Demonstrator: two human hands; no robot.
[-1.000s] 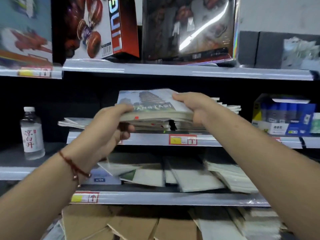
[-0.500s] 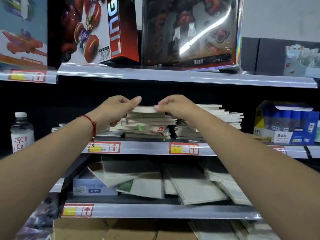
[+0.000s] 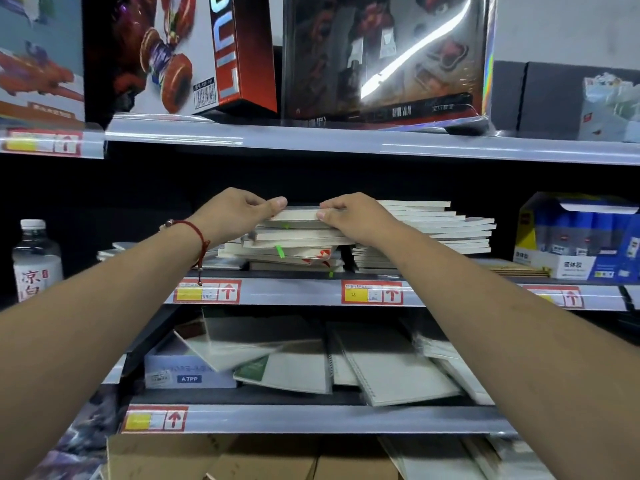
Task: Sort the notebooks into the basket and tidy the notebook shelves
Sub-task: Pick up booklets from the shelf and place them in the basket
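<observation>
Gripping the top notebook [image 3: 299, 215] of a stack [image 3: 294, 245], left hand [image 3: 239, 213] at 9 o'clock, right hand [image 3: 353, 216] at 3 o'clock, both pinching its front edge.

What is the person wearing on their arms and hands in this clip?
Both forearms are bare, with no sleeves or gloves in view. The left hand has a thin red cord bracelet at the wrist with a small bead and dangling end. The right hand wears nothing visible.

"A7PP" was printed on a blue label of the white box [image 3: 188, 370] on the lower shelf. The characters "凉白" were read on the water bottle [image 3: 34, 261] at the left. "液体胶" was seen on the blue box [image 3: 576, 237] at the right.
</observation>
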